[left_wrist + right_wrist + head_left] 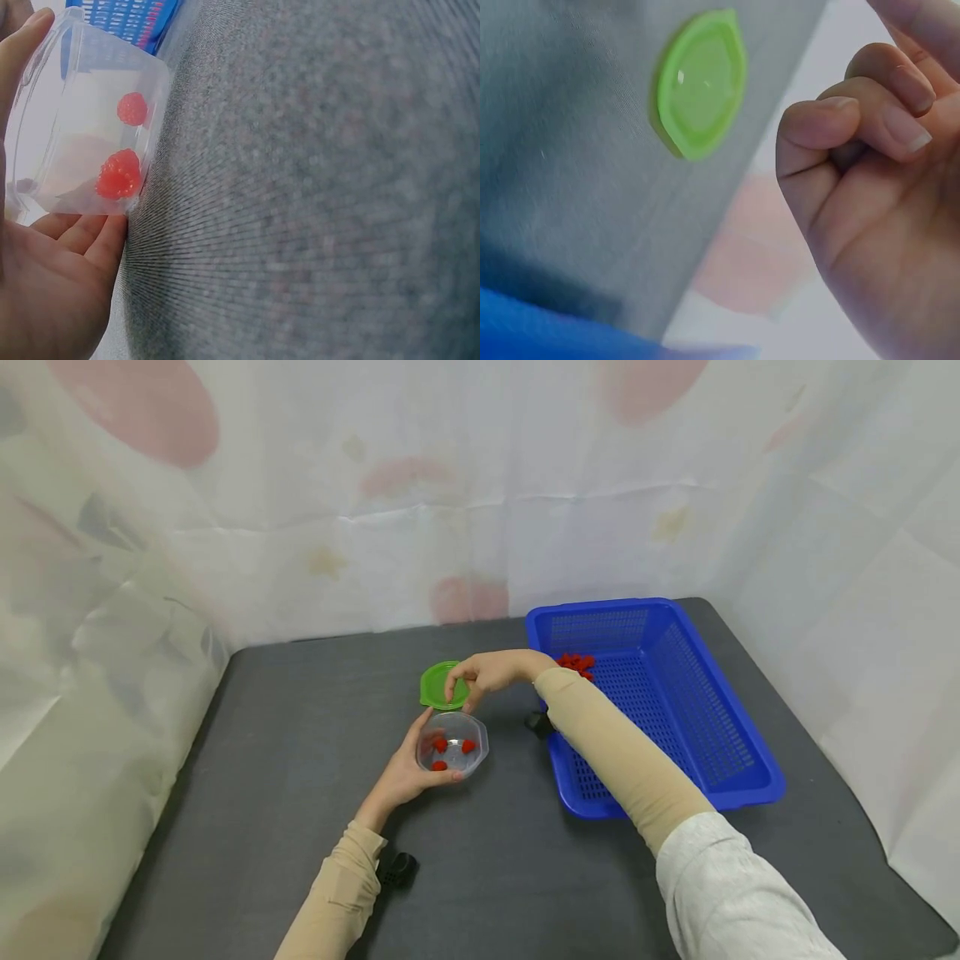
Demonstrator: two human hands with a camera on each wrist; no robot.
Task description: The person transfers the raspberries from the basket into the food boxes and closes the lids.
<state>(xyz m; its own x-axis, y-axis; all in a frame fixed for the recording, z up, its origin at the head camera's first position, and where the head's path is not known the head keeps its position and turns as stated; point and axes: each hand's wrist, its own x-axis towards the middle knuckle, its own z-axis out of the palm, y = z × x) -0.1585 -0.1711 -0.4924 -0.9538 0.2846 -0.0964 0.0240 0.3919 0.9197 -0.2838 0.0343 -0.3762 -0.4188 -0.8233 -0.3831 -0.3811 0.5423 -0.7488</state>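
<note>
The left hand (408,768) cups a clear tub (453,754) holding three raspberries (439,745) on the desk (300,793). Just behind it lies the green lid (442,685), flat; the right hand (491,672) hovers over its near edge, fingers curled and holding nothing. The blue basket (675,710) sits to the right. No writing is legible.
</note>
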